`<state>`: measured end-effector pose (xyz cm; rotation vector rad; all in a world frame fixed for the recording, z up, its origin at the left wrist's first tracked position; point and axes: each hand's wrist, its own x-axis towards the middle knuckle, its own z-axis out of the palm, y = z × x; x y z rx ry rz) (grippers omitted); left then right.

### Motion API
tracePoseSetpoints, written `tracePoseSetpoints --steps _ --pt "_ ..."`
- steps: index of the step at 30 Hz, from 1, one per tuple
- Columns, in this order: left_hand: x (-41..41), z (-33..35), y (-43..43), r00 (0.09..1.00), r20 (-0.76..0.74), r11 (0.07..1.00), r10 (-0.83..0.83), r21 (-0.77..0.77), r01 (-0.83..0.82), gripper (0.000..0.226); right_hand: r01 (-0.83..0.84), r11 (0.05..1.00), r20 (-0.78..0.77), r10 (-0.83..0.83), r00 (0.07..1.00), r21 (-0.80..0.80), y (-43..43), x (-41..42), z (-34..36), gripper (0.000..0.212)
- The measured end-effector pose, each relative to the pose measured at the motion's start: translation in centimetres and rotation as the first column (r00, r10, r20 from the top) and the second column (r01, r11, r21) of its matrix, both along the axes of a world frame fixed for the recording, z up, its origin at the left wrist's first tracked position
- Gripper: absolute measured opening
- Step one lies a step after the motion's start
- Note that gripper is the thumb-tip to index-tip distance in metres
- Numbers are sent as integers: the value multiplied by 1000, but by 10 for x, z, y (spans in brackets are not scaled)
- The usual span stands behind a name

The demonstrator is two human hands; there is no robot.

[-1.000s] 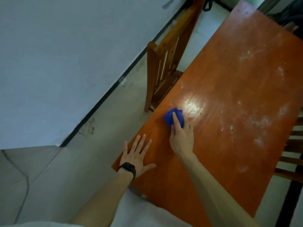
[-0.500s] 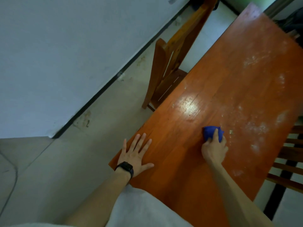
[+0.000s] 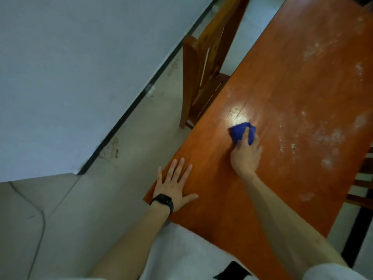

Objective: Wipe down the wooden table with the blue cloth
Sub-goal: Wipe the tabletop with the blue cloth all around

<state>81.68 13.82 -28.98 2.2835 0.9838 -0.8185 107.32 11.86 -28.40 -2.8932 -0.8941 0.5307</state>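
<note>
The reddish-brown wooden table [image 3: 298, 81] runs from the near centre to the far right, with whitish dusty smears on its right half. My right hand [image 3: 245, 156] presses a bunched blue cloth [image 3: 239, 131] onto the tabletop just below a bright glare spot, fingers closed over the cloth. My left hand [image 3: 174, 184] lies flat with fingers spread on the table's near left corner, holding nothing; a black watch sits on that wrist.
A wooden chair [image 3: 203, 63] stands tucked against the table's left side. Another chair's slats [image 3: 361, 184] show at the right edge. A grey wall [image 3: 80, 67] with a black skirting line borders the tiled floor [image 3: 101, 195] on the left.
My right hand swept the cloth from the left edge over to the right, then back left toward the glare spot. My left hand stayed planted on the corner.
</note>
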Motion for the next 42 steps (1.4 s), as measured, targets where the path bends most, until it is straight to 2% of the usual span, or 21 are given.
tracePoseSetpoints --steps 2,4,6,8,11,14,15,16,17,20,22,24,26,28,30,34,38,40,42 --pt "0 0 1 1000 0 1000 -12 18 12 96 216 976 0 -216 976 -25 -44 28 13 60" --pt "-3 0 0 1000 -4 1000 -12 18 12 97 425 905 -56 -425 903 -21 -70 44 25 55" --pt "-3 0 -1 1000 -1 1000 -8 22 8 98 501 865 -69 -501 863 -20 -80 53 24 52" --pt "-1 0 0 1000 1 1000 -7 16 7 98 369 920 -1 -372 928 131 -84 44 22 60" --pt "-2 0 -1 1000 -7 1000 7 -9 -7 98 64 984 51 -73 996 166 -68 0 10 56" --pt "0 -2 -2 1000 -25 1000 9 -14 -9 99 -262 955 109 248 963 141 -34 -56 14 54" --pt "-1 -3 -3 999 -32 1000 22 -13 -22 100 -339 934 106 328 939 112 -29 -63 12 55" --pt "1 -3 -3 999 -34 1000 19 -7 -20 100 -342 937 79 337 938 73 -34 -61 10 55" --pt "2 -3 -4 999 -36 1000 17 -2 -17 100 -313 948 46 311 949 51 -47 -54 7 56" --pt "4 1 -4 999 -37 1000 14 5 -14 101 -181 983 95 177 980 27 -97 -23 1 62" --pt "7 5 -5 999 -33 1000 1 17 0 101 -6 999 115 11 993 -41 -142 11 3 63" --pt "8 9 -6 999 -48 1000 -4 28 5 102 238 968 81 -232 969 -83 -192 41 11 61" --pt "11 11 -11 999 -48 997 1 71 2 103 458 883 59 -455 889 -101 -233 60 24 60" --pt "17 14 -21 999 -15 990 34 139 -32 101 524 850 59 -521 851 -58 -253 63 33 57" --pt "27 17 -31 999 24 982 45 182 -48 93 421 905 67 -424 903 52 -247 51 36 55" --pt "73 23 -59 997 49 986 -68 157 59 83 87 980 78 -102 992 178 -207 11 29 54" --pt "118 27 -86 992 53 987 -113 121 106 84 -229 970 14 229 973 78 -195 -8 13 60" --pt "128 27 -93 990 18 986 -139 92 137 85 -225 974 -1 225 974 37 -218 5 6 65" --pt "133 26 -100 985 -36 983 -169 62 171 87 -50 999 26 50 998 19 -255 27 5 67"
